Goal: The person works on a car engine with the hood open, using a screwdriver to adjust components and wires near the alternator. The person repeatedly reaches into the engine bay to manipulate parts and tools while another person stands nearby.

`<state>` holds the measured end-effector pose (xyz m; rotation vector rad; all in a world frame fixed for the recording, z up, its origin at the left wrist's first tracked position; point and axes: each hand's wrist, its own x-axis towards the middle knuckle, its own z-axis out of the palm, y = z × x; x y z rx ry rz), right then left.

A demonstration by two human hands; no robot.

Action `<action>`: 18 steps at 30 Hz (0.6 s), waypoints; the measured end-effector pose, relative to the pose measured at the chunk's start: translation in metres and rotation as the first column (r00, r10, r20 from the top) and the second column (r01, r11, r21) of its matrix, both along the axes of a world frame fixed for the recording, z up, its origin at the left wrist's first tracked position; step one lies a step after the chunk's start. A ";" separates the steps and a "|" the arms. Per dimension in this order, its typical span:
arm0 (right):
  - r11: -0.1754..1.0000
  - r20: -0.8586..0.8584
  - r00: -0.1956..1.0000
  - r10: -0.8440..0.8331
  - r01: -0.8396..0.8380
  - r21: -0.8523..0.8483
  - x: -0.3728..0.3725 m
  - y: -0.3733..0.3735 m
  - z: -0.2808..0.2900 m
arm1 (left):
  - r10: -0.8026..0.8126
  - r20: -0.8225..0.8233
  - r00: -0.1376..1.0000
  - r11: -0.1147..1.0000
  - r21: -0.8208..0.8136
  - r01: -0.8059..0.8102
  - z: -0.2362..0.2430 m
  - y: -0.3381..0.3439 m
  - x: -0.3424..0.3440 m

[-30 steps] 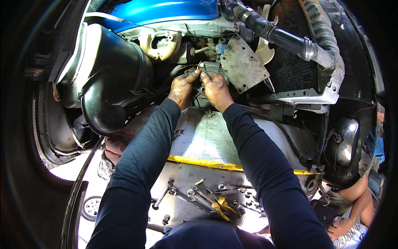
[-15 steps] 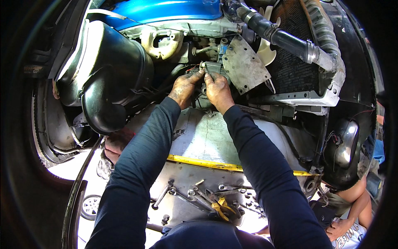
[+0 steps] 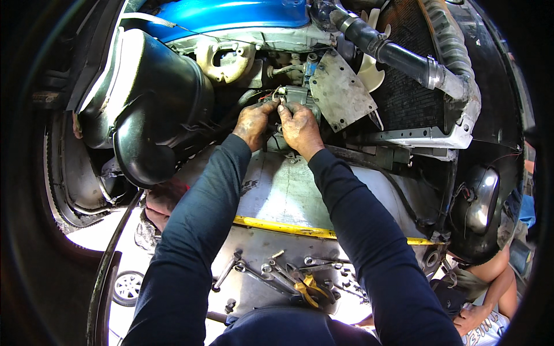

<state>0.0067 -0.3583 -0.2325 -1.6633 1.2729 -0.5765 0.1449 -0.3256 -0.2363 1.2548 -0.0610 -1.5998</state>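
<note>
Both hands meet deep in the engine bay, at a grey metal part [image 3: 296, 94] with thin wires beside it. My left hand [image 3: 254, 124] is closed, thumb and forefinger pinched at a small light-coloured fitting [image 3: 282, 91] on this part. Close against it, my right hand [image 3: 300, 127] is also closed, its thumb almost touching the left fingertips. Whatever sits between the fingers is too small and covered to name. Right of the hands stands a flat, drilled metal plate [image 3: 343, 90]. Above the hands lies a pale exhaust manifold [image 3: 226, 60].
A blue engine cover [image 3: 231, 16] spans the top. At left is a large black plastic housing [image 3: 158, 86]; at right, a radiator [image 3: 412, 69] with a black hose [image 3: 398, 56]. Below lie several wrenches [image 3: 271, 274] and yellow-handled pliers [image 3: 309, 290]. Another person's arm [image 3: 490, 294] shows lower right.
My right hand has shifted slightly down and left and turned, its thumb now nearer the left fingertips. My left hand has hardly moved.
</note>
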 end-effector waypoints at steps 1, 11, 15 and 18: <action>0.999 -0.012 1.000 0.012 -0.012 -0.032 -0.002 -0.002 0.002 | 0.001 -0.056 0.998 1.000 0.006 0.000 0.000 -0.001 0.003; 0.831 -0.189 0.943 0.274 -0.330 -0.447 -0.024 -0.023 0.005 | -0.080 0.046 0.996 0.996 0.038 0.078 0.011 0.001 0.014; 0.738 -0.320 0.901 0.293 -0.426 -0.524 -0.019 -0.029 0.001 | -0.124 0.064 0.990 0.992 0.042 0.122 0.012 0.000 0.018; 0.722 -0.330 0.905 0.270 -0.417 -0.552 -0.020 -0.032 -0.002 | -0.117 0.056 0.992 0.993 0.033 0.115 0.010 -0.001 0.023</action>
